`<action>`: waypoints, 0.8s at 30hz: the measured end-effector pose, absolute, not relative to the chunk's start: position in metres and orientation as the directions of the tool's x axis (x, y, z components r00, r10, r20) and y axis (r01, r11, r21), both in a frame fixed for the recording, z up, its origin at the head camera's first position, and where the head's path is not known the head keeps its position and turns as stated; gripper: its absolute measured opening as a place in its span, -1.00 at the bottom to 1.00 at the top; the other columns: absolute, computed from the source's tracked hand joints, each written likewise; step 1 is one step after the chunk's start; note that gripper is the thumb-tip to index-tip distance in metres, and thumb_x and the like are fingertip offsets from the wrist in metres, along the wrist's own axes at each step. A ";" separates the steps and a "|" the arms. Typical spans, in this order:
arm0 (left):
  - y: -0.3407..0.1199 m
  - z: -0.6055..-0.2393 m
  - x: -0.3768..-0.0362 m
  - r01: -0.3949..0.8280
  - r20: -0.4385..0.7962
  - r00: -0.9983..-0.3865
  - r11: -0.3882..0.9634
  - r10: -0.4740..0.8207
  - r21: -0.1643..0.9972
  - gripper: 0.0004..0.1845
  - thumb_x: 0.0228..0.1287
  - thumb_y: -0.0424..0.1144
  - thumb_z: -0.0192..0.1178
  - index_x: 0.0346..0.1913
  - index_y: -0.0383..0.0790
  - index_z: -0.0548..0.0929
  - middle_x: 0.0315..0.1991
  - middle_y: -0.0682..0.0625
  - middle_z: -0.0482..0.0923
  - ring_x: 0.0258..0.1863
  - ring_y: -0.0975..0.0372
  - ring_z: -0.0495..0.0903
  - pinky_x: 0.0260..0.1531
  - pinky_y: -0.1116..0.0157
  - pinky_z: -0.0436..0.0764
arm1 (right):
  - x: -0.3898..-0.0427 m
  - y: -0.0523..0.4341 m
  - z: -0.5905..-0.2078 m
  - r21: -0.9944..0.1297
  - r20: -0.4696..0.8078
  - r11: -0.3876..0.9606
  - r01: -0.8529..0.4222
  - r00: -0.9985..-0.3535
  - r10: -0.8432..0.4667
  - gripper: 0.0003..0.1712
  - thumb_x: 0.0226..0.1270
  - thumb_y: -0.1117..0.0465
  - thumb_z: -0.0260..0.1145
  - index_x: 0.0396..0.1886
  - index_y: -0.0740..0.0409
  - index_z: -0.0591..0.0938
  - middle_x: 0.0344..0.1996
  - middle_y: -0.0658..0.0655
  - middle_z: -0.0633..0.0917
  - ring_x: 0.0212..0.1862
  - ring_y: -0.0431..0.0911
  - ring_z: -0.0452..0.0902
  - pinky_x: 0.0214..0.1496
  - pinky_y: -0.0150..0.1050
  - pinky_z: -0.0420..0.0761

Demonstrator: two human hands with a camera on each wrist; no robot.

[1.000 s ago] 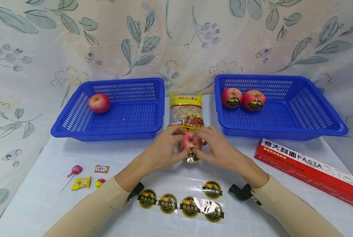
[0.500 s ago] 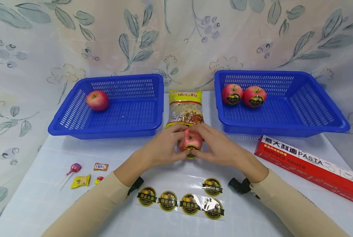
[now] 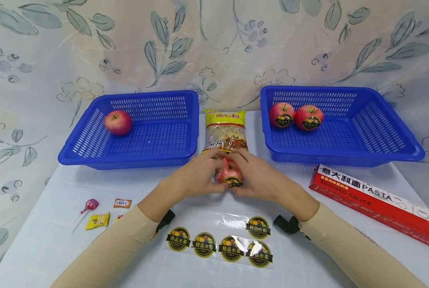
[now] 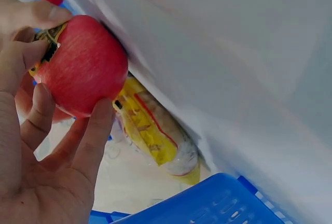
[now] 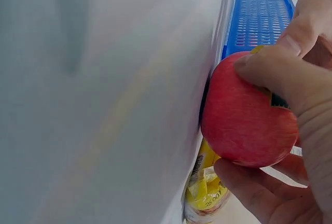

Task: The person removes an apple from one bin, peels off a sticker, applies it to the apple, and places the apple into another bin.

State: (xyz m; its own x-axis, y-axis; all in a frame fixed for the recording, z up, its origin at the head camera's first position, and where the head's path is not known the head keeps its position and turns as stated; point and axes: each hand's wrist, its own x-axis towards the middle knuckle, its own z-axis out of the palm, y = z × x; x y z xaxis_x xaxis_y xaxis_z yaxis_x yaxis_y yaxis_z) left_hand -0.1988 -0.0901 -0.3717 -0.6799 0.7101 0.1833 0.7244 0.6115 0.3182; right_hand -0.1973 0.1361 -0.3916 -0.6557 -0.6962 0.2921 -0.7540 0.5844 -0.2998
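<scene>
A red apple with a round black-and-gold sticker on its front sits at the table's middle, gripped from both sides. My left hand curls round its left side, and my right hand curls round its right side. The left wrist view shows the apple with my fingers wrapped under it. In the right wrist view the apple is pinned under my thumb. A clear sheet with several stickers lies in front of my wrists.
A blue basket at back left holds one apple. A blue basket at back right holds two stickered apples. A pasta bag lies between them. A red pasta box lies right; sweets lie left.
The sticker's lower edge hung loose off the apple a second ago; it now lies flat on the fruit. Both hands have closed in tighter round the apple and shifted slightly away from me.
</scene>
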 end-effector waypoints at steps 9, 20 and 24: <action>-0.082 -0.373 -0.197 0.700 0.149 -0.708 0.659 0.691 0.275 -0.50 0.00 0.07 0.61 -0.51 -0.05 0.43 0.14 -0.10 0.52 0.13 0.06 0.60 0.02 0.16 0.62 | -0.201 0.138 -0.393 -0.322 0.267 0.543 -0.775 -0.625 -0.733 -0.02 0.04 0.08 0.68 0.38 0.29 0.38 0.26 0.22 0.47 0.24 0.09 0.52 0.34 0.01 0.55; -0.086 -0.370 -0.201 0.700 0.130 -0.701 0.640 0.701 0.317 -0.57 0.10 -0.06 0.59 -0.42 -0.09 0.46 0.23 -0.11 0.54 0.19 0.05 0.58 0.14 0.16 0.60 | -0.209 0.161 -0.382 -0.498 0.169 0.479 -0.723 -0.623 -0.764 -0.10 0.23 0.11 0.58 0.48 0.24 0.36 0.40 0.17 0.45 0.40 0.04 0.41 0.40 0.01 0.51; -0.084 -0.373 -0.201 0.697 0.151 -0.709 0.652 0.689 0.299 -0.55 0.08 0.06 0.58 -0.30 -0.14 0.56 0.06 -0.04 0.56 0.00 0.14 0.59 -0.03 0.19 0.63 | -0.209 0.160 -0.385 -0.487 0.185 0.495 -0.719 -0.639 -0.746 -0.07 0.21 0.05 0.59 0.48 0.23 0.35 0.37 0.17 0.49 0.39 0.04 0.43 0.42 0.05 0.47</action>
State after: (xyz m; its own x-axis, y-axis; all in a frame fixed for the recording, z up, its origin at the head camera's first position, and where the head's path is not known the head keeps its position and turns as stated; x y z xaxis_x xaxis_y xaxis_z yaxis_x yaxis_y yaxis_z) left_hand -0.2011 -0.0841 -0.3731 -0.7089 0.6889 0.1510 0.6971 0.6519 0.2985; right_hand -0.2090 0.1597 -0.3852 -0.6392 -0.7465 0.1851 -0.7194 0.4952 -0.4871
